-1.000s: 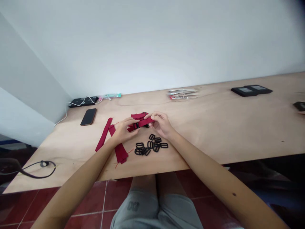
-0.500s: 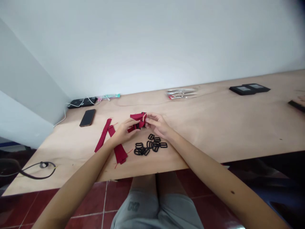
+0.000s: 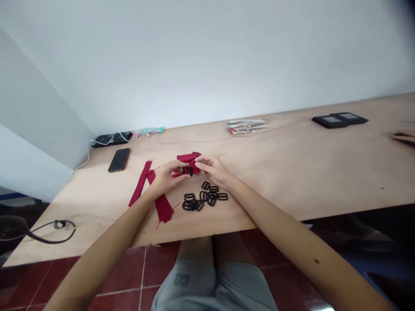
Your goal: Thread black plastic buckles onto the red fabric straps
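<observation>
Between both hands is a red fabric strap (image 3: 195, 167) threaded with a black slide buckle (image 3: 187, 170). My left hand (image 3: 170, 175) grips the buckle end between thumb and fingers. My right hand (image 3: 212, 169) pinches the strap's right end. Just behind the fingers, another red strap piece (image 3: 186, 157) with a black buckle lies on the table. Closer to me sits a loose pile of black slide buckles (image 3: 212, 195). Red strips (image 3: 164, 209) with loose threads lie by my left forearm, which partly covers them, and a narrower red strip (image 3: 140, 184) is further left.
On the wooden table (image 3: 292, 172) a phone (image 3: 119, 160) lies at the left, near black boxes (image 3: 112, 139) with a white cable. Packaged items (image 3: 248, 126) lie by the wall. Black cases (image 3: 339, 120) are at the right, and another person's hand (image 3: 405, 136) shows at the right edge.
My right fingers have shifted slightly down along the strap, and the held strap and buckle have turned to show more of their faces. The other person's hand at the right has moved in slightly.
</observation>
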Motion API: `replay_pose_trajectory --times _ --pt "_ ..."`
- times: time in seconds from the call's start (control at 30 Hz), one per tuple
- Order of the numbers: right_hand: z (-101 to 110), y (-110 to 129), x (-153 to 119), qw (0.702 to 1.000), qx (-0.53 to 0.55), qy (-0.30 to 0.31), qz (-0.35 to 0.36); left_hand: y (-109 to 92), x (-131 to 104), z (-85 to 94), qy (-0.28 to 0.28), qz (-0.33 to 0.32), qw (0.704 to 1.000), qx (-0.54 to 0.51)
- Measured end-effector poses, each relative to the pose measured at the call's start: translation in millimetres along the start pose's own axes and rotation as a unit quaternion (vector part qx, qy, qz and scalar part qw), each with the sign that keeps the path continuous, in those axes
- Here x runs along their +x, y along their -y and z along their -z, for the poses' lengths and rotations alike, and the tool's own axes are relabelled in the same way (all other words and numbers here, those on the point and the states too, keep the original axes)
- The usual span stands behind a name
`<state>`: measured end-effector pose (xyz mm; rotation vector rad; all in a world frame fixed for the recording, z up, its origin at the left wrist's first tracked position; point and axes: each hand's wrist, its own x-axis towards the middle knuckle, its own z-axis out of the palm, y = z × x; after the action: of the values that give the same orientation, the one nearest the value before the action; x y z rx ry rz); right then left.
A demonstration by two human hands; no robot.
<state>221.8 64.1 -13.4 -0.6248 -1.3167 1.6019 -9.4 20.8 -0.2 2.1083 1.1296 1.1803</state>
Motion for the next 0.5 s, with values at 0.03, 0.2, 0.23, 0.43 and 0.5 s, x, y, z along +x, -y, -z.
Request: replay_pose_trajectory --times 0.03,0.2,0.23,0.43,0.5 --pt "1.0 -1.9 0.2 1.0 -0.013 0.005 0.001 -0.4 0.4 -0.6 -0.006 0.008 1.0 -0.016" --pt "6.2 -8.9 1.5 0.991 -0.114 0.052 0.043 -2.9 1.4 -3.4 -0.024 0.037 0.997 -0.062" --pt "7.0 -9.6 2.0 0.987 -0.133 0.063 0.06 -3.3 1.5 -3.7 -0.025 0.037 0.997 -0.064" --pt "10.2 -11.7 3.7 0.978 -0.164 0.103 0.076 -2.7 1.4 -1.8 -0.008 0.008 0.997 -0.081" --pt "10.5 -11.7 3.1 0.977 -0.167 0.114 0.067 -3.9 1.4 0.5 0.008 -0.006 0.998 -0.07"
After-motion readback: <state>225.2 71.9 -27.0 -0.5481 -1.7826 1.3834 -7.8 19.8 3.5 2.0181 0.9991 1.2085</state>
